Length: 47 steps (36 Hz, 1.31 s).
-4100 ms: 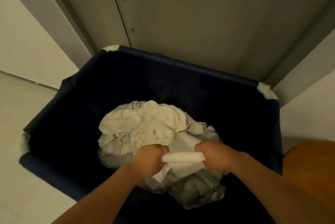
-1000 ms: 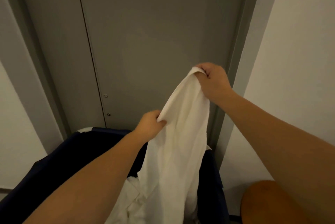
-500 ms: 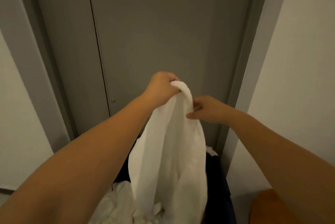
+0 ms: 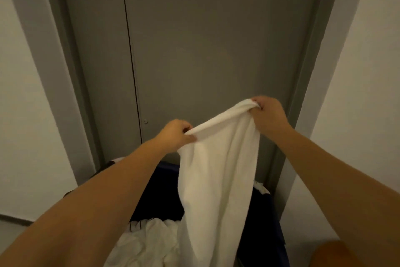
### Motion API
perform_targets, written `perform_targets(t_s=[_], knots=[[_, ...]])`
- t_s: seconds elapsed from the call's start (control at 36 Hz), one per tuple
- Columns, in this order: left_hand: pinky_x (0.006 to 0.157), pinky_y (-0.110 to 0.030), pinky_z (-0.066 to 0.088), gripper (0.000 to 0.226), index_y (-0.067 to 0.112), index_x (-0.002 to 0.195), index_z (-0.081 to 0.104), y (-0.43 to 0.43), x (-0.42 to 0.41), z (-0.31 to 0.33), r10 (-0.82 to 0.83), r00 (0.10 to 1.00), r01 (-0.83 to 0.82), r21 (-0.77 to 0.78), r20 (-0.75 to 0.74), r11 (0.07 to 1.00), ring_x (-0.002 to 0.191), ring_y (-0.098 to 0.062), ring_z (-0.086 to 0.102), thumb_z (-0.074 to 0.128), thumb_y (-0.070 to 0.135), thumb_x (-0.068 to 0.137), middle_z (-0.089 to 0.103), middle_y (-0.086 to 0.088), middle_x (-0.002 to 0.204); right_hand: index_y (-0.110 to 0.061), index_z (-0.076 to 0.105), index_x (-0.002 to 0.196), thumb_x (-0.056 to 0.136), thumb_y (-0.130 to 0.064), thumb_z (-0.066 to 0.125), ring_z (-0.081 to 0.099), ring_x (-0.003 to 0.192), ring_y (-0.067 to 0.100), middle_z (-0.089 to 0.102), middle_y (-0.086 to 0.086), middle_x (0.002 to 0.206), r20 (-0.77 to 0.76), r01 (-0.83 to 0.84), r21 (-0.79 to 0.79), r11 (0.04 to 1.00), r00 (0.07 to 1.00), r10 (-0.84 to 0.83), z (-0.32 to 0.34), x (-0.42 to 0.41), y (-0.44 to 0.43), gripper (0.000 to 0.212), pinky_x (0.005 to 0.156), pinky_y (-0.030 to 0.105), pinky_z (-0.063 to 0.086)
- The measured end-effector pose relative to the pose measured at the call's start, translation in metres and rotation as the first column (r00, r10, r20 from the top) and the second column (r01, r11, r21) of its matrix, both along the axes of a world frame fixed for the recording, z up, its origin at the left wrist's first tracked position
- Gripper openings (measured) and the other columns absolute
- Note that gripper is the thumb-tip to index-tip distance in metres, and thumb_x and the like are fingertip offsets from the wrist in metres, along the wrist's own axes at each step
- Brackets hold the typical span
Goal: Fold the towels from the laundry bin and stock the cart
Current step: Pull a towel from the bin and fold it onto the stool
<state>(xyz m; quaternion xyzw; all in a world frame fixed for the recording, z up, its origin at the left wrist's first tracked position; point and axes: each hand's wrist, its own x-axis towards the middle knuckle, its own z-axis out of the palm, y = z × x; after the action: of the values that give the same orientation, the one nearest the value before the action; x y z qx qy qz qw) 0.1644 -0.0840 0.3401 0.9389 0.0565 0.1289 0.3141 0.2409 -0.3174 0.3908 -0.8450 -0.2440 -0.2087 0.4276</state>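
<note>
- Orange-brown rounded object (image 4: pixel 337 253): sits at the lower right corner of the view, nearest the camera; what it is cannot be told.
- Crumpled white laundry (image 4: pixel 149 243): lies in the bin below the forearms, partly hidden by the hanging cloth.
- Laundry bin (image 4: pixel 161 191): dark blue fabric walls, standing on the floor right in front of the door; its right side shows past the towel.
- Towel (image 4: pixel 216 180): white, held up above the bin, its top edge stretched between both hands and sloping up to the right; the rest hangs straight down into the bin.
- Left hand (image 4: pixel 176 134): fingers pressed together, pinching the lower, left end of the towel's top edge.
- Right hand (image 4: pixel 269 115): fingers curled tight around the bunched right end of the edge, held higher than the left.
- Door (image 4: pixel 205 50): grey, closed, with a vertical seam to the left and a small screw near it.
- Walls (image 4: pixel 28 115): pale, on both sides of the door frame.
</note>
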Motion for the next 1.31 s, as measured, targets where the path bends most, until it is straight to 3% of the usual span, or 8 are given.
perform_targets(t_s=[0.11,0.19,0.47,0.64,0.69,0.86,1.14,1.31], knots=[[0.060,-0.028,0.039,0.021,0.020,0.072,0.061,0.038,-0.008,-0.026,0.136,0.986,-0.129,0.078,-0.094,0.989,0.074,-0.022,0.059,0.063,0.029,0.090,0.060,0.001,0.072,-0.005,0.069,0.106,0.093,-0.005,0.046,0.058,0.089,0.023,0.063,0.010,0.096,-0.029,0.066,-0.017,0.998,0.997,-0.067,0.005,0.009,-0.014,0.026,0.077,0.031,0.046],[0.059,-0.029,0.037,0.026,0.015,0.074,0.062,0.046,-0.012,-0.019,0.170,0.985,-0.170,-0.013,0.025,0.985,0.072,-0.022,0.056,0.057,0.029,0.095,0.058,-0.002,0.072,-0.002,0.067,0.106,0.095,-0.005,0.042,0.059,0.091,0.030,0.062,0.012,0.097,-0.096,0.061,-0.190,0.980,0.992,-0.080,0.002,0.014,-0.018,0.028,0.074,0.034,0.046],[0.064,-0.013,0.043,0.023,0.013,0.100,0.074,-0.023,0.009,0.062,-0.113,0.954,0.101,0.061,0.277,0.993,0.081,-0.011,0.060,0.052,0.018,0.097,0.069,0.002,0.093,-0.011,0.068,0.109,0.085,-0.002,0.054,0.060,0.096,0.018,0.066,0.005,0.104,-0.303,-0.272,-0.625,0.732,0.948,0.094,-0.031,0.004,0.001,0.030,0.081,0.025,0.045],[0.068,-0.016,0.048,0.022,0.015,0.099,0.075,-0.052,0.019,0.070,-0.216,0.940,0.194,0.104,0.264,0.975,0.084,-0.009,0.063,0.054,0.013,0.093,0.070,0.005,0.094,-0.035,0.062,0.106,0.078,-0.026,0.078,0.065,0.089,0.003,0.069,-0.016,0.098,-0.546,-0.526,-0.018,0.851,0.718,0.432,-0.024,-0.018,0.018,0.034,0.073,0.019,0.052],[0.073,-0.020,0.051,0.020,0.016,0.097,0.076,-0.058,0.022,0.070,-0.215,0.935,0.205,0.063,0.281,0.977,0.086,-0.009,0.064,0.057,0.013,0.091,0.071,0.005,0.094,-0.032,0.063,0.102,0.079,-0.028,0.077,0.067,0.087,0.008,0.070,-0.010,0.095,-0.480,-0.429,0.110,0.896,0.767,0.426,-0.024,-0.017,0.028,0.027,0.072,0.024,0.053],[0.065,-0.015,0.046,0.003,0.023,0.088,0.069,-0.033,0.018,0.050,-0.130,0.937,0.173,-0.109,0.323,0.979,0.072,0.001,0.058,0.071,0.023,0.085,0.064,0.011,0.081,-0.016,0.068,0.098,0.094,-0.030,0.055,0.065,0.091,0.022,0.068,0.004,0.096,-0.385,-0.242,0.042,0.969,0.891,0.240,-0.022,-0.014,0.039,0.019,0.083,0.040,0.052],[0.088,-0.024,0.051,0.070,0.025,0.133,0.048,-0.023,0.005,-0.080,-0.252,0.966,0.192,-0.505,-0.053,0.841,0.105,-0.004,0.061,0.080,0.044,0.074,0.061,0.010,0.120,-0.026,0.064,0.090,0.094,-0.027,0.055,0.061,0.077,0.010,0.064,-0.007,0.084,-0.285,-0.182,0.128,0.975,0.935,0.212,-0.006,-0.007,0.049,0.010,0.069,0.028,0.051],[0.086,-0.032,0.055,0.052,0.021,0.114,0.057,-0.052,0.009,-0.117,-0.199,0.978,0.127,-0.573,-0.064,0.810,0.093,-0.011,0.065,0.084,0.035,0.072,0.064,0.006,0.106,-0.029,0.060,0.087,0.095,-0.029,0.052,0.058,0.077,0.010,0.061,-0.009,0.082,-0.234,-0.067,0.195,0.979,0.966,0.112,-0.003,-0.005,0.042,0.012,0.072,0.029,0.050]])
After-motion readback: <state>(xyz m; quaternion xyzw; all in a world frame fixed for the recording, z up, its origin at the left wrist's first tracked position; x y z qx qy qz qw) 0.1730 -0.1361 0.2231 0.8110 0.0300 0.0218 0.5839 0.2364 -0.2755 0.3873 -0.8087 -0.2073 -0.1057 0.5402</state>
